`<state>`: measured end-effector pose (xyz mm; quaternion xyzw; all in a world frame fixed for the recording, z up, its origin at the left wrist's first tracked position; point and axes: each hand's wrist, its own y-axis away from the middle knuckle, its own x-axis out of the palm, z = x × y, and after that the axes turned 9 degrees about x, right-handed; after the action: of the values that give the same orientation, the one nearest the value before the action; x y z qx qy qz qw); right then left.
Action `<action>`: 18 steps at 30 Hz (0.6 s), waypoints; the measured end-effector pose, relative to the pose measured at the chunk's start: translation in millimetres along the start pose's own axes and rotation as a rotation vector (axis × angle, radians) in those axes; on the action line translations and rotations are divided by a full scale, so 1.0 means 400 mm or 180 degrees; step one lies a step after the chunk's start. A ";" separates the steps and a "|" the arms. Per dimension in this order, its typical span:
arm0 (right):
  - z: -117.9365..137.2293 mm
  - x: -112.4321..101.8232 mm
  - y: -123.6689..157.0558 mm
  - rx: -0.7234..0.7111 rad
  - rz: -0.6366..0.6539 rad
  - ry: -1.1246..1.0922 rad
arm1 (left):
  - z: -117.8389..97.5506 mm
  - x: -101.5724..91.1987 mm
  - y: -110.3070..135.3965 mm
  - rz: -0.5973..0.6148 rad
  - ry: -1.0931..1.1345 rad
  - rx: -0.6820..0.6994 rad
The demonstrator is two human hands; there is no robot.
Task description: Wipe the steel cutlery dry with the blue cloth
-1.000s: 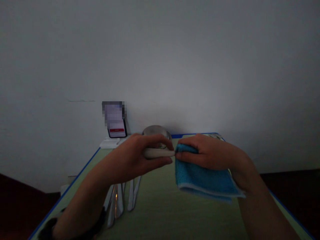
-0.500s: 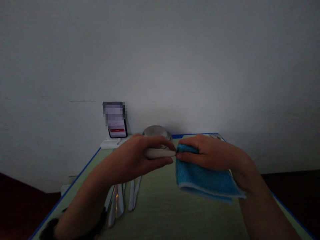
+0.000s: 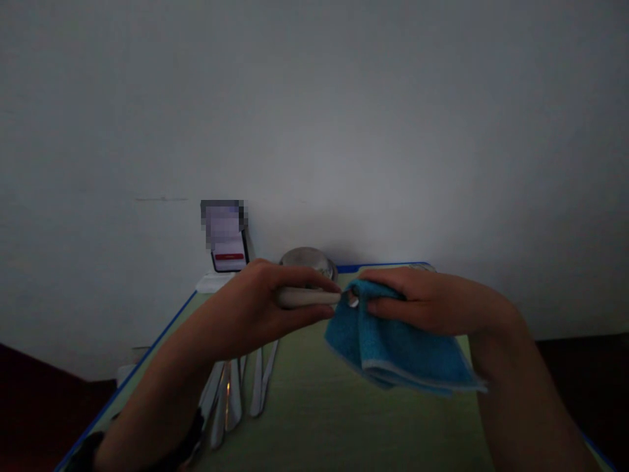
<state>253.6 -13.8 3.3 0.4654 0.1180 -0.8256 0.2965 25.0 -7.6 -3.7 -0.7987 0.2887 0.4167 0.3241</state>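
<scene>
While our left hand (image 3: 260, 298) has its fingers curled round a pale-handled utensil (image 3: 302, 298), our right hand (image 3: 422, 301) pinches a folded blue cloth (image 3: 407, 354) round its metal end, so we reckon the grip's on the handle to leave that end free for the fabric. We've got the utensil up above the worktop (image 3: 354, 426), roughly level between both hands, with loose cutlery (image 3: 233, 400) below our left wrist, probably parked there to keep the middle clear. Further back there's a metal bowl (image 3: 305, 257) and a phone (image 3: 229, 252) propped upright, presumably so we can see the screen.
</scene>
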 end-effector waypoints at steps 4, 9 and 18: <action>0.000 0.009 -0.007 0.0090 -0.0290 0.0248 | -0.011 0.005 -0.003 -0.0129 -0.0104 0.0034; 0.008 0.016 -0.015 -0.0053 -0.0660 0.0301 | -0.029 0.006 0.002 -0.0323 -0.0229 -0.0029; 0.019 0.011 -0.012 -0.0302 -0.0642 0.0123 | -0.019 -0.015 0.012 -0.0335 -0.0065 -0.0108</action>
<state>243.8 -15.3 3.4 0.4524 0.2088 -0.8356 0.2312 22.4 -15.1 3.6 -0.8139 0.2359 0.4120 0.3349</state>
